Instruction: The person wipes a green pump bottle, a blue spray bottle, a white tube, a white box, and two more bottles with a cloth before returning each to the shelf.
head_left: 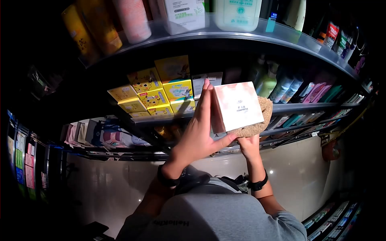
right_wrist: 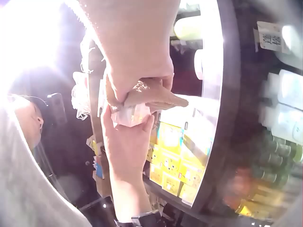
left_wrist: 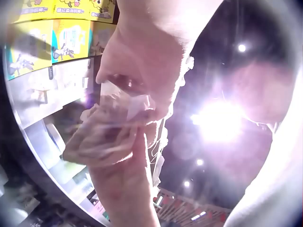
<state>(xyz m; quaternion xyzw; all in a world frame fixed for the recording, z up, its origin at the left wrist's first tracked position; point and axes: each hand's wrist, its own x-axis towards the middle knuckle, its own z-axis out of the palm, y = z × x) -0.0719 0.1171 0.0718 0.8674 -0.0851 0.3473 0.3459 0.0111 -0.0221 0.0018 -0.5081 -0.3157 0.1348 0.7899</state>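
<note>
A pale pink-and-white carton with small dark print is held up in front of the shelf. My left hand grips it from the left, fingers along its side and thumb at its lower edge. A brown cloth lies against the carton's right and lower sides. My right hand holds that cloth from below, with its fingers mostly hidden. In the right wrist view, the folded cloth is bunched in the right hand, right at the carton.
Yellow cartoon-printed boxes are stacked on the shelf behind, left of the carton. Bottles and tubes stand to the right. The upper shelf edge curves overhead with several bottles on it. Packaged goods hang lower left.
</note>
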